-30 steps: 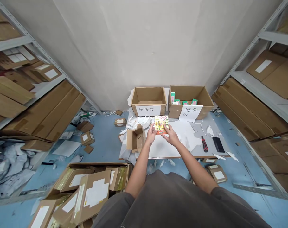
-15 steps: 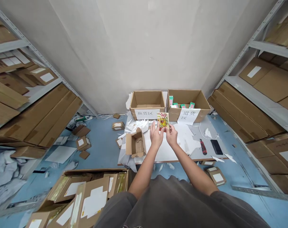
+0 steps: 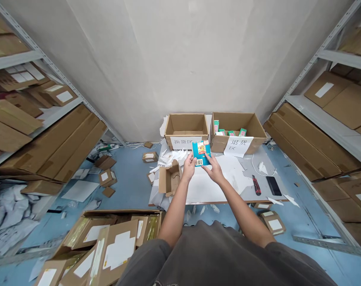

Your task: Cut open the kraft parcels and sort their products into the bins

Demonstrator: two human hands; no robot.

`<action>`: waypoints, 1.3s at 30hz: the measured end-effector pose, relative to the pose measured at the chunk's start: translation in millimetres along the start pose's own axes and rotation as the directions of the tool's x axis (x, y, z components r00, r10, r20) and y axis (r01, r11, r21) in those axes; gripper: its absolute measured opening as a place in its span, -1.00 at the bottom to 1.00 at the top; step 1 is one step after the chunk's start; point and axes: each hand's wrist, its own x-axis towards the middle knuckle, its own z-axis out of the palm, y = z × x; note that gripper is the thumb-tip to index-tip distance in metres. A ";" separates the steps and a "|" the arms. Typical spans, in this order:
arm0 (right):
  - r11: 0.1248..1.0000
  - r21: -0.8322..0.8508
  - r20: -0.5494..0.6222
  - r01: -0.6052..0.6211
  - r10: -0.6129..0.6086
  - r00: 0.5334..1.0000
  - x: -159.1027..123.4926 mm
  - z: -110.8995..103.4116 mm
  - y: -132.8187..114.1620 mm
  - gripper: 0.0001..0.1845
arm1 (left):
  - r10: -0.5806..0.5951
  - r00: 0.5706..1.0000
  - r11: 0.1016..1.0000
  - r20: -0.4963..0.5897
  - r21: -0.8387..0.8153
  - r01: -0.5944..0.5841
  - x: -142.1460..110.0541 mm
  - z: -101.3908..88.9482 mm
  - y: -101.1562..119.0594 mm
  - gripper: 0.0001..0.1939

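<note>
A small book (image 3: 201,147) with a teal cover, a coloured picture and a white barcode label is held up over the table. My left hand (image 3: 189,167) grips its lower left edge, the thumb on the face towards me. At its right edge is my right hand (image 3: 215,170), closed on the cover with thumb and fingers. Just left of my left hand, an opened small carton (image 3: 169,179) stands on the table with its flaps up. White paper sheets (image 3: 211,186) lie beneath my hands.
Behind stand two labelled cardboard boxes: the left box (image 3: 186,119) and the right box (image 3: 257,131), which holds several green-and-pink packs. A utility knife (image 3: 256,185) and phone (image 3: 273,186) lie at right. A large carton (image 3: 120,213) of parcels is lower left; shelves flank both sides.
The book has been turned over: its yellow picture side faced me before, and now the teal side with the barcode does. Both hands still hold it, with the right fingers shifted along its edge.
</note>
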 end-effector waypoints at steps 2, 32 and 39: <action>0.983 0.179 -0.083 -0.038 0.053 0.995 -0.8 6.6 -1.2 -0.08 | 0.002 1.000 0.999 -0.021 0.034 -0.002 -1.4 2.4 0.6 -0.25; 0.935 -0.311 -0.052 0.169 -0.194 0.980 18.0 49.1 7.8 -0.23 | 0.133 0.989 0.881 0.071 0.449 -0.151 11.7 -40.6 26.6 -0.34; 0.907 -0.381 0.032 0.181 -0.183 0.983 116.0 46.4 29.7 -0.22 | -0.075 0.960 0.543 0.271 0.818 -0.188 98.5 -70.3 53.4 0.12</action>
